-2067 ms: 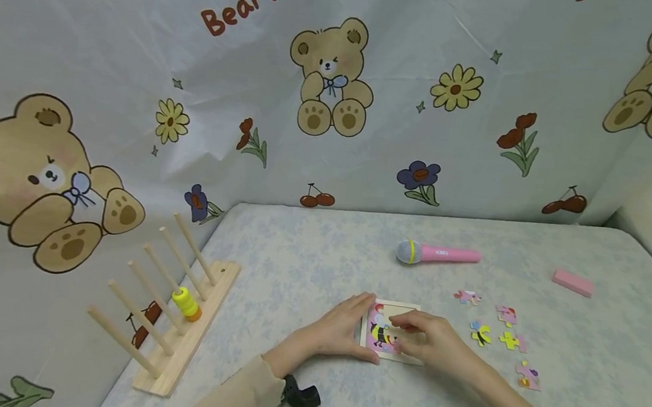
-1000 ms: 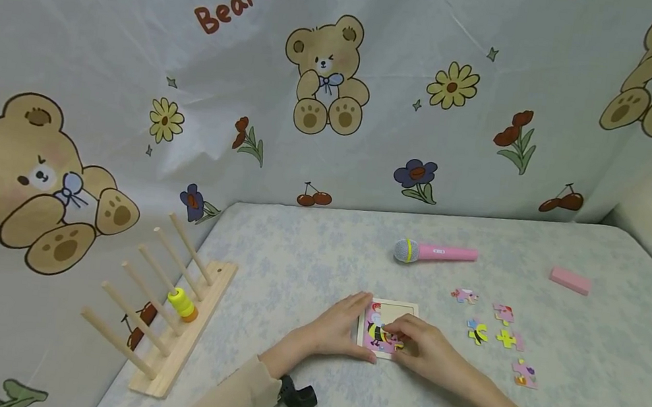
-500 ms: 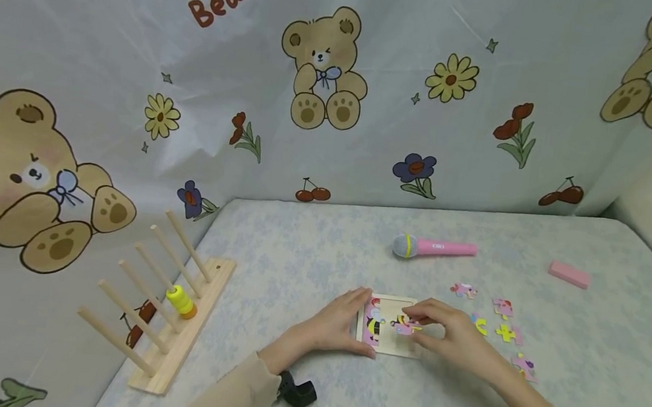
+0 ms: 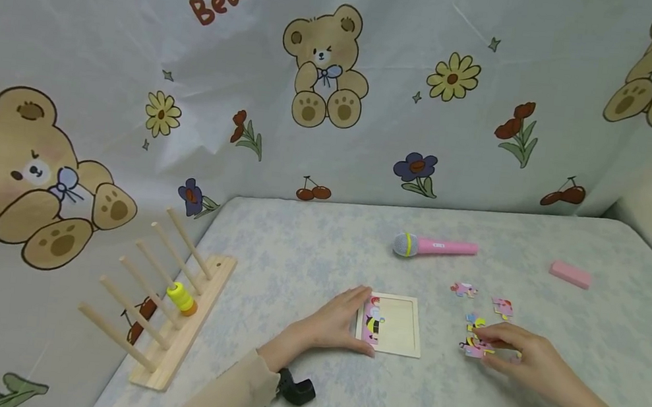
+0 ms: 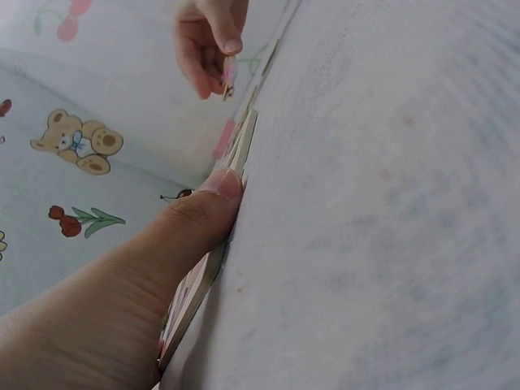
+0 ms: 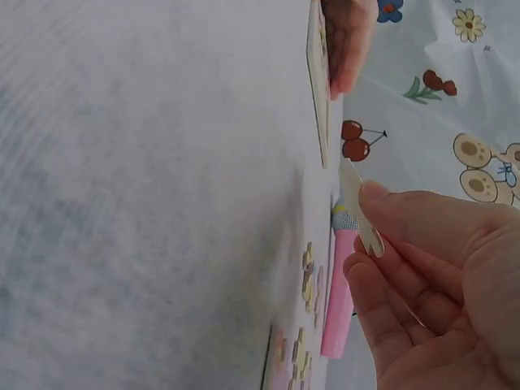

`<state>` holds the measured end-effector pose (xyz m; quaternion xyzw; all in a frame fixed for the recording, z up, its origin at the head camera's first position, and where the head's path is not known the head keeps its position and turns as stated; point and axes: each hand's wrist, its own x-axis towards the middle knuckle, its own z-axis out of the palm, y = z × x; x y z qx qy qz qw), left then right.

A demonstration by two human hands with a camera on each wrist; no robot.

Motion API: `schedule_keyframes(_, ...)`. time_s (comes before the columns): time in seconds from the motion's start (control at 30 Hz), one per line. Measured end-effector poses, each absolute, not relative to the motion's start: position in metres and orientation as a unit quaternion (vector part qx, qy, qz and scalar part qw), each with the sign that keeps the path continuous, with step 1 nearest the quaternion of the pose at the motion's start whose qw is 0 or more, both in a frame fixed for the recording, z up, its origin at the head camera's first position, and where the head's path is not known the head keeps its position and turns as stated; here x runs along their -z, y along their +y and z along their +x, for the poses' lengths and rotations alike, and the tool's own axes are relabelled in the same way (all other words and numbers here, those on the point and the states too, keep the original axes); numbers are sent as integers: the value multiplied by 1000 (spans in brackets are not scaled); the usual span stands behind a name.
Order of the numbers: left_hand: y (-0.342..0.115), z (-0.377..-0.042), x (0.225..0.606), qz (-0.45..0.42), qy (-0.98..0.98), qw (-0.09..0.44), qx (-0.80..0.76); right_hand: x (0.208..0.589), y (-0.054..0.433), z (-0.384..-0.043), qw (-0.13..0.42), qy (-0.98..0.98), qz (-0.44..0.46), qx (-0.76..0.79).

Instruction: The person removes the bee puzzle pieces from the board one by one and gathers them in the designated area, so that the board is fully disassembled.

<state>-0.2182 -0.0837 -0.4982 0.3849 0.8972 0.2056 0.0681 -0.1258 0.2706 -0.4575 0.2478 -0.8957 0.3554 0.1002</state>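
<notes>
My left hand (image 4: pixel 332 323) holds the left side of a shallow wooden puzzle tray (image 4: pixel 403 324), its fingers at the far corner and its thumb along the near edge. Pink, yellow and black jigsaw pieces (image 4: pixel 373 324) fill the tray's left strip; bare wood shows over the rest. Away to the right, my right hand (image 4: pixel 530 361) pinches a puzzle piece (image 4: pixel 473 348) between thumb and fingers. In the right wrist view that piece (image 6: pixel 359 213) is seen nearly edge-on, above the table. Loose pieces beneath are partly hidden by the right hand.
Loose puzzle pieces (image 4: pixel 463 289) lie right of the tray. Behind them is a pink toy microphone (image 4: pixel 441 247), with a pink block (image 4: pixel 570 274) farther right. A wooden peg stand (image 4: pixel 194 322) with yellow and orange beads (image 4: pixel 181 299) stands at left.
My right hand has lifted the puzzle piece out of the tray and carried it right, over the loose pieces. The tray's middle is now bare. My left hand stays on the tray.
</notes>
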Motion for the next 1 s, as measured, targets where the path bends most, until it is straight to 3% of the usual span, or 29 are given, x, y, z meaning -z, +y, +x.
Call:
schedule_keyframes(0.23,-84,-217,498,386,896,68,-208,473,283,-124,123,-878,308,-345)
schedule_keyframes(0.47,-84,-218,497,382,897,72,-211,466,276,-128,152,-895,295,-298)
schedule_keyframes(0.7,-87,-217,497,379,897,73,-213,443,227,-153,108,-898,251,-346)
schedule_keyframes(1.0,-85,-219,498,384,895,70,-217,447,158,-199,29,-873,249,-418)
